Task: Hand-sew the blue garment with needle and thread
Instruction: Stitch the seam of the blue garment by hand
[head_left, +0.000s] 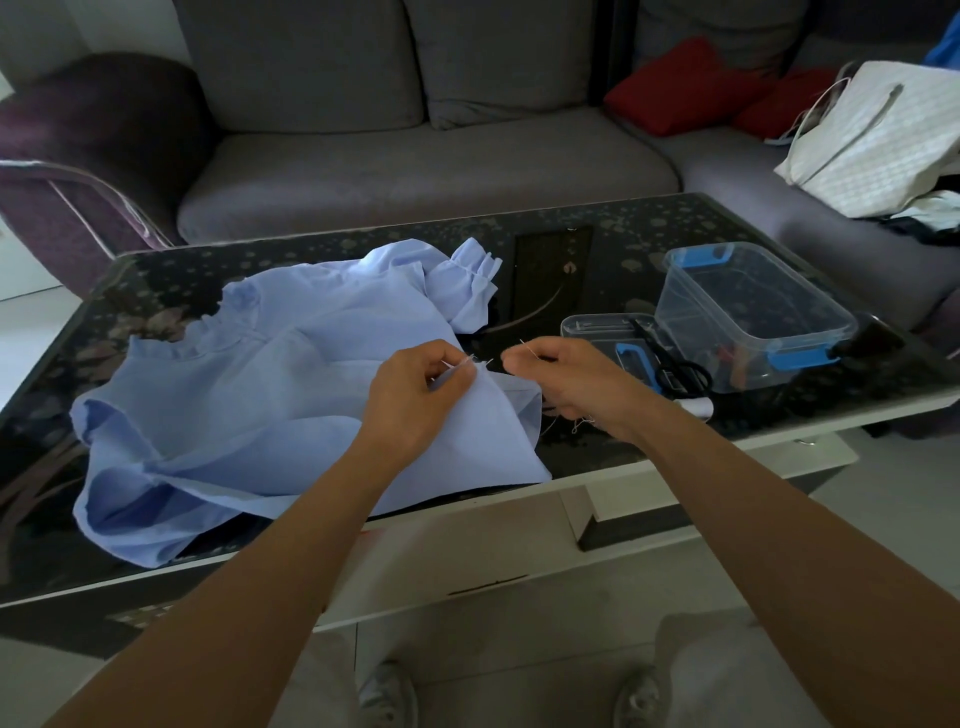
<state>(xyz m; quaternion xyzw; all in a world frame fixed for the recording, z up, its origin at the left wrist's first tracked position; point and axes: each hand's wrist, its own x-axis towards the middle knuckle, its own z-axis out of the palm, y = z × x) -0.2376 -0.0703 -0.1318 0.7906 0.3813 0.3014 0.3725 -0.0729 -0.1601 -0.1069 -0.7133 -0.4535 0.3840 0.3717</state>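
A light blue garment (249, 395) with ruffled cuffs lies spread over the left half of a dark glass table (571, 249). My left hand (410, 395) pinches a raised fold of the garment near its right edge. My right hand (566, 379) is just to the right of that fold and pinches a thin needle (525, 346) between thumb and fingers. A pale thread (480, 361) runs between the fold and the needle, and loose thread ends hang below my right hand.
A clear plastic box (748, 312) with blue clips stands at the table's right, its lid (597, 332) flat beside it. Black scissors (675, 364) and a white spool (698, 406) lie by the lid. A grey sofa (415, 156) and a white bag (878, 140) are behind.
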